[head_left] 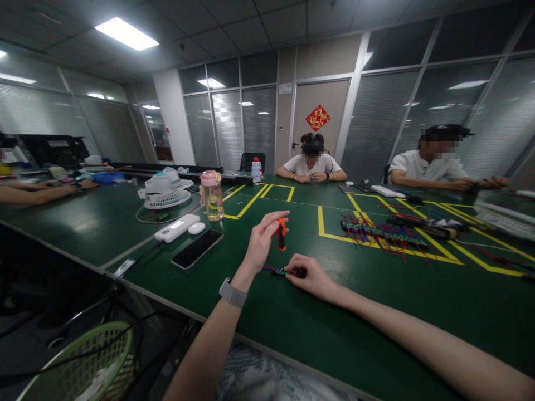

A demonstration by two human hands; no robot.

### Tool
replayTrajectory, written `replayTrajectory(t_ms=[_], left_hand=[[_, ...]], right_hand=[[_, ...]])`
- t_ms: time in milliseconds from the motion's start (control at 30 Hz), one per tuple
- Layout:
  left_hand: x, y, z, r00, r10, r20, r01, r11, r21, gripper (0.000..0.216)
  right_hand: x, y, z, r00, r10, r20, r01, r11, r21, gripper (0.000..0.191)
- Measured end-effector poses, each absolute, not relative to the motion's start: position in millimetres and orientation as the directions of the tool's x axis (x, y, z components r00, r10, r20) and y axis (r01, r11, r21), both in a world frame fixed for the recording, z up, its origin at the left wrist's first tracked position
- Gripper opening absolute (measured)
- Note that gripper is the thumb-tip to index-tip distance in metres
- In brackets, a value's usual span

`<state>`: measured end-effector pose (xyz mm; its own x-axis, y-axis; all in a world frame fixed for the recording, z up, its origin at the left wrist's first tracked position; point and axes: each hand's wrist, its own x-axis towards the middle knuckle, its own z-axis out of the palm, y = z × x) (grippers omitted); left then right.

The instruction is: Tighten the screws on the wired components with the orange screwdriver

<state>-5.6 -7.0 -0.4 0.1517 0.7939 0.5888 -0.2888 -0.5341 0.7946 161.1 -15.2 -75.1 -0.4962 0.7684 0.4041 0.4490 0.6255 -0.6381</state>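
My left hand (262, 238) pinches the orange handle of a small screwdriver (282, 236), held upright with its tip down on a small green terminal block with coloured wires (279, 272). My right hand (311, 275) lies on the green table (376, 312) with its fingers closed on the right end of that block, pressing it down. A grey watch sits on my left wrist.
A black phone (196, 249), a white remote (177, 228), a pink-lidded bottle (212, 195) and a white fan (161, 191) stand to the left. A row of wired terminal blocks (382, 232) lies at right inside yellow tape lines. Other people sit across and left. A green basket (81, 362) is below the table edge.
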Motion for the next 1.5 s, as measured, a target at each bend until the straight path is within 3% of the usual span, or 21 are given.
replayTrajectory(t_ms=[100, 300, 467, 633, 833, 1000, 1167, 1367, 1500], left_hand=[[-4.6, -7.9, -0.3, 0.205, 0.806, 0.555, -0.382, -0.456, 0.804, 0.032], [-6.8, -6.4, -1.0, 0.089, 0.785, 0.613, -0.176, -0.594, 0.785, 0.024], [-5.1, -7.3, -1.3, 0.214, 0.793, 0.570, -0.323, -0.493, 0.808, 0.035], [-6.8, -8.0, -0.1, 0.066, 0.771, 0.633, -0.101, -0.626, 0.773, 0.023], [-6.1, -6.9, -0.9, 0.161, 0.788, 0.594, -0.276, -0.542, 0.794, 0.033], [-7.4, -6.6, -0.8, 0.029, 0.755, 0.655, -0.036, -0.654, 0.756, 0.022], [-5.3, -7.0, -0.8, 0.167, 0.783, 0.599, -0.271, -0.548, 0.791, 0.034], [-8.6, -6.1, -1.9, 0.041, 0.758, 0.651, -0.029, -0.651, 0.759, 0.027], [-6.4, -7.7, -0.1, 0.138, 0.780, 0.610, -0.218, -0.577, 0.787, 0.033]], right_hand=[[161.5, -15.3, -75.4, -0.498, 0.764, 0.410, 0.441, 0.630, -0.639, 0.010], [162.0, -15.0, -75.8, -0.499, 0.768, 0.402, 0.441, 0.624, -0.644, 0.010], [161.6, -14.9, -76.2, -0.497, 0.766, 0.407, 0.441, 0.627, -0.642, 0.010], [162.0, -13.2, -76.8, -0.502, 0.763, 0.408, 0.439, 0.631, -0.640, 0.011], [161.2, -12.4, -76.1, -0.502, 0.759, 0.414, 0.449, 0.638, -0.625, 0.011], [161.5, -14.4, -74.9, -0.505, 0.765, 0.400, 0.448, 0.628, -0.636, 0.011], [161.0, -15.5, -74.0, -0.503, 0.768, 0.395, 0.456, 0.625, -0.634, 0.011], [161.1, -15.8, -74.0, -0.505, 0.768, 0.395, 0.453, 0.625, -0.635, 0.011], [161.0, -16.7, -72.7, -0.503, 0.767, 0.398, 0.454, 0.626, -0.634, 0.011]])
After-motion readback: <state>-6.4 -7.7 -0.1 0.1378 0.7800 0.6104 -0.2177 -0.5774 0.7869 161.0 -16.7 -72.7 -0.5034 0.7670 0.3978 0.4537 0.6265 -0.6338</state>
